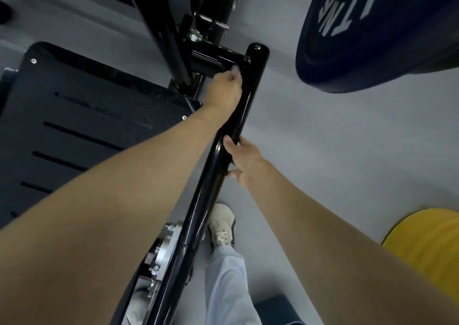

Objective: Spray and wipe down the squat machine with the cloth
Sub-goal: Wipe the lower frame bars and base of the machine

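The squat machine's black bar (210, 185) runs lengthwise past the right hand (244, 162), which grips it mid-length, toward its far end beside the left hand (224, 91), whose curled fingers may hide the cloth; I cannot tell.

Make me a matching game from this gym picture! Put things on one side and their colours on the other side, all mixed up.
Things:
1. weight plate
2. shoe
3. long tube
4. round pad at the lower right

Colours:
a. yellow
b. shiny black
c. dark blue
d. cream

Right pairs: 1-c, 2-d, 3-b, 4-a
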A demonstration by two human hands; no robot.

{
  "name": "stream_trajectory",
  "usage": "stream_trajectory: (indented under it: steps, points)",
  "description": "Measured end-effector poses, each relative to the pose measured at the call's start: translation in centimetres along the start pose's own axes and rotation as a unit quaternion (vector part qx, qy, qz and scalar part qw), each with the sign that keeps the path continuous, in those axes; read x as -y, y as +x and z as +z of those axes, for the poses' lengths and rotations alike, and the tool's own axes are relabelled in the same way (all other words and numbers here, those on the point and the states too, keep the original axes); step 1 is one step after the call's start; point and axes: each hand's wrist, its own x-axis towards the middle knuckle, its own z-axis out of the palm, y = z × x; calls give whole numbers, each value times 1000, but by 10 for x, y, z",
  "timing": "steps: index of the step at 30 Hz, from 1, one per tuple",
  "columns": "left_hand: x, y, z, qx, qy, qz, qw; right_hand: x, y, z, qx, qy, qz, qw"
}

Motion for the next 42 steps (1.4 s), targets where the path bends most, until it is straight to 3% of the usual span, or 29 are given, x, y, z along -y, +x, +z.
stream_trajectory:
  steps: [5, 9, 13, 15, 18, 24, 28, 31, 35, 39, 42]
  points:
    - [35, -53, -6, 16, 31, 2, 999, 0, 0, -7, 12, -1, 5, 1000]
    - [75, -88, -29, 66, -16, -128, 989, -1, 0, -8, 2, -1, -7, 1000]
    - [44, -50, -22, 45, -102, -186, 976, 1, -1, -6, -2, -9, -11, 1000]
    - [31, -33, -14, 41, -148, -158, 975, 0, 0, -7, -9, -22, -15, 1000]
    - [46, -49, -11, 25, -51, -79, 995, 0, 2, -7, -12, -43, -35, 998]
    - [144, -187, -41, -18, 89, -59, 994, -5, 2, -4, -13, -70, -51, 996]
    - [193, -250, -58, 25, 101, -13, 994, -12, -4, 4, -49, -69, -78, 993]
    - [187, -234, -50, 29, 105, 23, 994, -28, -9, 10, -90, -88, -109, 986]
    - [156, -187, -39, 61, 140, 77, 985, -56, -19, 4, -80, -149, -127, 977]
    - [191, -207, -53, 93, 246, 216, 940, -70, -31, -4, -58, -208, -116, 969]
    - [246, -257, -87, 134, 464, 281, 829, -86, -46, -8, -50, -199, -99, 974]
